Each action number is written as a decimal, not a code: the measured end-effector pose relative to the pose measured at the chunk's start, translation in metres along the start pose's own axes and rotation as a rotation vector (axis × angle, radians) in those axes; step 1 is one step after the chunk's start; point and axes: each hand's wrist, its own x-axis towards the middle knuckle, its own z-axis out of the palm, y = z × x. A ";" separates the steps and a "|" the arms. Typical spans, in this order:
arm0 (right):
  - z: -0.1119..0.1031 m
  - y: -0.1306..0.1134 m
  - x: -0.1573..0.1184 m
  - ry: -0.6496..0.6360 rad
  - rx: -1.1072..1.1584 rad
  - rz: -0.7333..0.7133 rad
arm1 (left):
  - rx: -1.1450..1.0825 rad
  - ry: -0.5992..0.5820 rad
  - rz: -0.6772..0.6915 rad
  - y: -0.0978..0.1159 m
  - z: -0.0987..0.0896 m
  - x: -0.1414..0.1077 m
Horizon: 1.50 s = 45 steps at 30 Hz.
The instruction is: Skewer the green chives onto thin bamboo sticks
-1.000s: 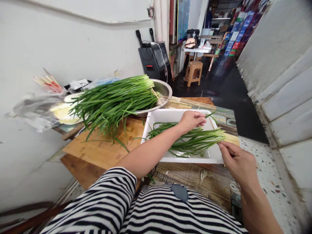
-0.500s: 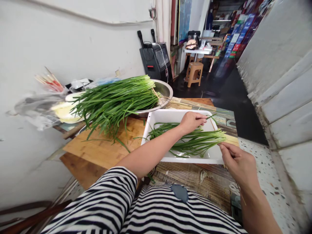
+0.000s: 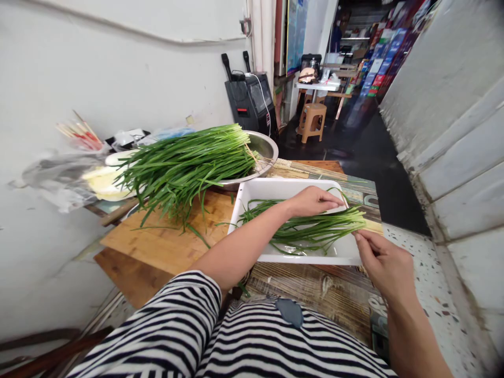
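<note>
A loose bundle of garlic chives (image 3: 311, 231) lies in a white plastic tray (image 3: 289, 259), its pale cut ends over the right rim. Above it, my left hand (image 3: 311, 201) reaches across with fingers closed in a pinch; a thin green blade loops up by the fingertips. My right hand (image 3: 388, 262) is closed, thumb and forefinger pinched against the pale ends at the tray's right corner. What lies between those fingertips is too small to make out. A bigger pile of garlic chives (image 3: 189, 168) rests across a metal bowl (image 3: 268, 147) at the left.
A wooden board (image 3: 153, 244) lies left of the tray on the wood-patterned table (image 3: 311, 289). Plastic bags (image 3: 59, 178) and skewers (image 3: 82, 134) sit by the wall. Behind stand a black speaker (image 3: 250, 100) and a brown stool (image 3: 312, 122).
My left hand has lowered slightly and shifted right, closer to the pale ends of the chives. My right hand stays nearly in place. The view has shifted a little.
</note>
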 end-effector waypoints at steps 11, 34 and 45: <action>-0.033 -0.077 -0.027 -0.102 0.092 -0.577 | 0.796 -0.163 -0.241 -0.047 0.006 -0.003; -0.035 -0.071 -0.027 -0.092 0.038 -0.555 | 0.645 -0.011 -0.345 -0.044 0.007 0.000; -0.016 -0.037 -0.015 0.003 0.050 -0.021 | -0.380 0.325 -0.425 -0.024 -0.003 0.004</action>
